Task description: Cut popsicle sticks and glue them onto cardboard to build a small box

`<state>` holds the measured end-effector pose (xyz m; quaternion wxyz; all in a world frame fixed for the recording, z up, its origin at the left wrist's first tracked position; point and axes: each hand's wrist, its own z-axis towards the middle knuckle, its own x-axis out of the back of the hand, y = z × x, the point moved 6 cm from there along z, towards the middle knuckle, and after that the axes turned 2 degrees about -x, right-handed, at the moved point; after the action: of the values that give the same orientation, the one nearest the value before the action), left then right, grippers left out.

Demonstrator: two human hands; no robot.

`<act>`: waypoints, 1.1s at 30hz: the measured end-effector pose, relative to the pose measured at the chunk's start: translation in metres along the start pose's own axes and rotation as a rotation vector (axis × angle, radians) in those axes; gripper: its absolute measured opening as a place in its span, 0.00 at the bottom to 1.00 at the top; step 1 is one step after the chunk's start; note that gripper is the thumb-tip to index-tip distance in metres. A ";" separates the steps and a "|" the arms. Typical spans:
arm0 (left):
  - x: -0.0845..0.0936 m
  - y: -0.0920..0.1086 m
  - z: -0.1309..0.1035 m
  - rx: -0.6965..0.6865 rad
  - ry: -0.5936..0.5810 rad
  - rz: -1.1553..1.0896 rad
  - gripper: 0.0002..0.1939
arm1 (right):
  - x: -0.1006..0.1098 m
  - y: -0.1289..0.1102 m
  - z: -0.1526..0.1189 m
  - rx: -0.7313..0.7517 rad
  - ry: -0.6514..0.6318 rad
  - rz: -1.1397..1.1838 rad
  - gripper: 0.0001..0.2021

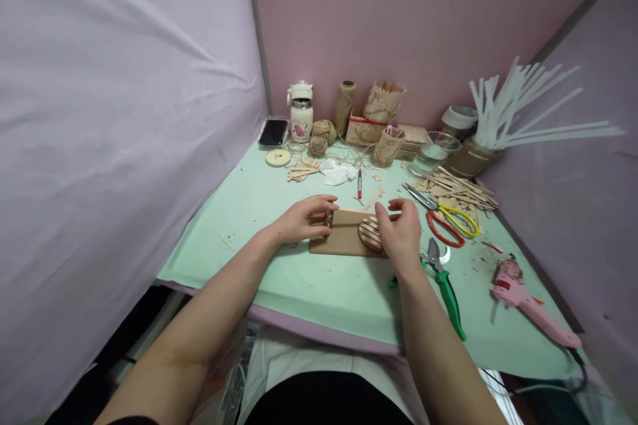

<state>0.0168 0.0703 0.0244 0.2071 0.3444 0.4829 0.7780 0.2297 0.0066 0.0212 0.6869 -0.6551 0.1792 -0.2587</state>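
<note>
A flat brown board (343, 239) lies near the front of the table between my hands. My left hand (306, 219) reaches over its left end, thumb and fingers curved around a small dark-edged wooden piece (329, 218) seen nearly edge-on. Toward the board's right end is a round disc of striped wooden slats (369, 233), its face turned partly left. My right hand (403, 229) is against the disc's right side with its fingers curled; the hand hides that edge and the exact grip.
Right of the board lie scissors (441, 212), green-handled pruners (448, 292) and a pink glue gun (533, 312). Behind are a red pen (359, 184), white tissue (337, 172), craft sticks (458, 189), a water bowl (433, 153), twine balls (323, 131), a bottle (301, 116) and a phone (274, 132).
</note>
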 end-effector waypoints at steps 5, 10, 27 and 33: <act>0.000 -0.003 -0.001 0.007 0.004 -0.027 0.22 | -0.042 -0.048 -0.022 0.718 -0.346 -0.552 0.14; 0.000 -0.001 -0.001 -0.009 -0.002 0.040 0.23 | -0.062 -0.033 -0.014 0.571 -0.587 -0.617 0.10; 0.002 0.005 0.000 0.033 0.025 0.016 0.32 | -0.061 -0.034 -0.009 0.690 -0.632 -0.452 0.12; 0.002 0.003 0.000 0.044 0.018 0.010 0.32 | -0.060 -0.032 -0.008 0.692 -0.627 -0.483 0.12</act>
<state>0.0151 0.0700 0.0276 0.1911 0.3441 0.5000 0.7714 0.1728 0.0350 0.0469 0.8044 -0.4587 -0.2870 -0.2454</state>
